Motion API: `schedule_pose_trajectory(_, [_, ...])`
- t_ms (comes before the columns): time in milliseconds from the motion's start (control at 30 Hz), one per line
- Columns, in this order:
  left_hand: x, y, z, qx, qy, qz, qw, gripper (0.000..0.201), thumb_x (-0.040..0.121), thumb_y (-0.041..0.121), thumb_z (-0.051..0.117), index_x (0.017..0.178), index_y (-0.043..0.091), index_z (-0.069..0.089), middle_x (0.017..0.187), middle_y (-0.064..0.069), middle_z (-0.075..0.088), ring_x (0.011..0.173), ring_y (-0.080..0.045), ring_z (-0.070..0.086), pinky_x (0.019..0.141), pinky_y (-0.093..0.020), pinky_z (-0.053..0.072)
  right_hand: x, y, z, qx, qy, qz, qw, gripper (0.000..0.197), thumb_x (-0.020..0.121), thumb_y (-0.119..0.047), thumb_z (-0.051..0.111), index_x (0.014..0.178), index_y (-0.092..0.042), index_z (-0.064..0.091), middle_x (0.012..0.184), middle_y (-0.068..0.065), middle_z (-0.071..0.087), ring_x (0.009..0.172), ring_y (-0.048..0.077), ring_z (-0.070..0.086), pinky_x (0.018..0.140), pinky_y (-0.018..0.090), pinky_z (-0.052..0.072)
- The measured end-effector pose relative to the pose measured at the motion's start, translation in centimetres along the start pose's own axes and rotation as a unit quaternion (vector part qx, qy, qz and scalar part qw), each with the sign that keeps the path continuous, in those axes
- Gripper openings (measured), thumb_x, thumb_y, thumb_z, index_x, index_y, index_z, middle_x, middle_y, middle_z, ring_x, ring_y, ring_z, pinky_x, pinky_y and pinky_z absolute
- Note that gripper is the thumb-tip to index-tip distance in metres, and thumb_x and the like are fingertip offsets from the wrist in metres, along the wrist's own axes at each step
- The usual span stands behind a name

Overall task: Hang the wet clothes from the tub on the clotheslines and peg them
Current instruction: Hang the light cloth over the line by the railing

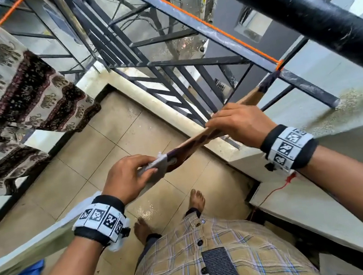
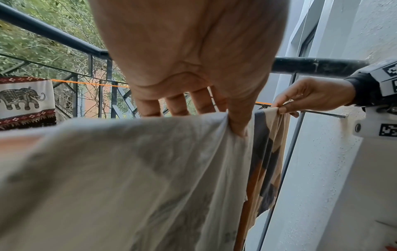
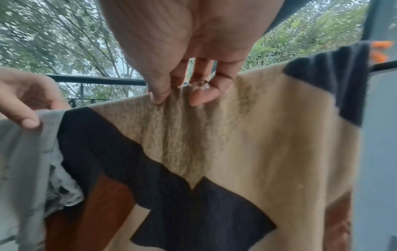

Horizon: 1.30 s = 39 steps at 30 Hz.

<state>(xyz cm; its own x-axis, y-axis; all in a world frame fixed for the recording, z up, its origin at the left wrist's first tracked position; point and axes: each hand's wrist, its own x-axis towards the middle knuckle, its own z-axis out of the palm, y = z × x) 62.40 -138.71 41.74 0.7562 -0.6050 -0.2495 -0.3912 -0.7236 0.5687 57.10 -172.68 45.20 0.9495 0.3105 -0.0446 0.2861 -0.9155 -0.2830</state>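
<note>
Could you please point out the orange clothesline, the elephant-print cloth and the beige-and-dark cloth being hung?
orange clothesline (image 1: 217, 27), head view, on the rope along the railing.
elephant-print cloth (image 1: 14, 92), head view, on its hanging middle.
beige-and-dark cloth (image 3: 268, 135), right wrist view, on its beige panel.

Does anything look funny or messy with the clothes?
A little. The tan and dark cloth is bunched into folds where the right hand pinches its top edge, and a pale garment crowds against it under the left hand. No pegs show. The elephant cloth hangs fine.
</note>
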Motion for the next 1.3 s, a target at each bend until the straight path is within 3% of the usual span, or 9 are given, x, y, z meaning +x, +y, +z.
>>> schedule_pose_trajectory(133, [-0.5, 0.0, -0.3, -0.023, 0.034, 0.022, 0.999, 0.04, 0.088, 0.054, 0.05, 0.108, 0.029, 0.075, 0.101, 0.01, 0.075, 0.086, -0.014, 0.069, 0.071, -0.037, 0.056, -0.5, 2.2, -1.7, 0.007, 0.022, 0.02, 1.0, 0.035, 0.075, -0.006, 0.077, 0.108, -0.016, 0.074, 0.103, 0.004, 0.074, 0.092, 0.028, 0.066, 0.08, 0.036, 0.053])
schedule_pose_trajectory(267, [-1.3, -0.9, -0.5, -0.043, 0.059, 0.003, 0.997, 0.038, 0.089, 0.05, 0.052, 0.107, 0.027, 0.076, 0.106, 0.01, 0.075, 0.092, -0.011, 0.07, 0.077, -0.037, 0.058, -0.5, 4.1, -2.5, -0.008, 0.025, 0.047, 0.999, 0.032, 0.077, -0.003, 0.074, 0.106, -0.018, 0.074, 0.102, 0.004, 0.073, 0.093, 0.032, 0.065, 0.078, 0.042, 0.055])
schedule_pose_trajectory(467, [-2.2, -1.5, -0.9, -0.034, 0.049, -0.014, 0.998, 0.033, 0.089, 0.035, 0.054, 0.111, 0.023, 0.075, 0.103, 0.007, 0.075, 0.088, -0.013, 0.07, 0.078, -0.033, 0.057, -0.5, 3.7, -3.0, -0.008, 0.008, 0.094, 0.996, 0.03, 0.082, -0.019, 0.058, 0.107, -0.018, 0.075, 0.1, 0.005, 0.072, 0.095, 0.031, 0.064, 0.081, 0.042, 0.053])
schedule_pose_trajectory(600, [-2.8, -2.2, -1.7, 0.004, 0.062, -0.033, 0.998, 0.031, 0.086, 0.024, 0.052, 0.106, 0.019, 0.075, 0.097, 0.004, 0.076, 0.087, -0.018, 0.069, 0.076, -0.026, 0.049, 0.5, 1.6, -3.6, -0.048, -0.001, 0.16, 0.986, 0.025, 0.079, -0.008, 0.069, 0.101, -0.018, 0.074, 0.094, 0.005, 0.072, 0.093, 0.032, 0.063, 0.075, 0.039, 0.053])
schedule_pose_trajectory(733, [-3.1, -2.5, -2.0, -0.01, 0.048, -0.045, 0.998, 0.03, 0.083, 0.026, 0.05, 0.103, 0.021, 0.072, 0.093, 0.005, 0.074, 0.083, -0.019, 0.067, 0.074, -0.034, 0.055, 2.1, -3.9, -2.3, -0.035, -0.004, 0.039, 0.999, 0.037, 0.085, -0.017, 0.07, 0.121, -0.021, 0.066, 0.119, -0.002, 0.069, 0.108, 0.022, 0.061, 0.082, 0.035, 0.053])
schedule_pose_trajectory(833, [-2.9, -2.2, -1.9, 0.015, 0.051, -0.038, 0.998, 0.04, 0.082, 0.019, 0.051, 0.119, 0.03, 0.061, 0.098, 0.003, 0.07, 0.082, -0.023, 0.063, 0.07, -0.036, 0.054, 4.1, -7.8, 0.5, 0.021, -0.032, -0.022, 0.999, 0.037, 0.093, -0.023, 0.06, 0.129, -0.025, 0.061, 0.126, -0.006, 0.065, 0.112, 0.018, 0.058, 0.087, 0.033, 0.054])
schedule_pose_trajectory(967, [-2.6, -1.7, -1.1, 0.129, -0.003, 0.034, 0.991, 0.071, 0.085, 0.009, 0.052, 0.145, 0.044, 0.038, 0.107, -0.001, 0.059, 0.079, -0.021, 0.052, 0.061, -0.031, 0.044, 5.8, -10.1, 3.7, 0.011, -0.063, -0.079, 0.995, 0.031, 0.095, -0.029, 0.055, 0.125, -0.029, 0.063, 0.115, -0.006, 0.069, 0.099, 0.021, 0.06, 0.069, 0.036, 0.055])
schedule_pose_trajectory(1167, [-3.3, -2.2, -1.4, 0.081, 0.033, 0.027, 0.996, 0.054, 0.079, 0.028, 0.03, 0.113, 0.025, 0.072, 0.094, 0.002, 0.069, 0.078, -0.024, 0.059, 0.059, -0.029, 0.044, 4.5, -7.6, 3.0, 0.018, -0.061, -0.053, 0.997, 0.025, 0.094, -0.028, 0.058, 0.116, -0.03, 0.068, 0.101, -0.009, 0.072, 0.087, 0.018, 0.062, 0.063, 0.028, 0.051])
schedule_pose_trajectory(1300, [-3.6, -3.3, -2.8, 0.102, 0.066, -0.023, 0.992, 0.032, 0.079, 0.011, 0.047, 0.089, 0.022, 0.076, 0.084, 0.005, 0.069, 0.077, -0.023, 0.061, 0.057, -0.029, 0.045, 3.0, -4.9, 1.4, 0.022, -0.021, -0.012, 0.999, 0.027, 0.086, -0.016, 0.071, 0.112, -0.024, 0.072, 0.099, -0.003, 0.074, 0.092, 0.021, 0.068, 0.072, 0.031, 0.057])
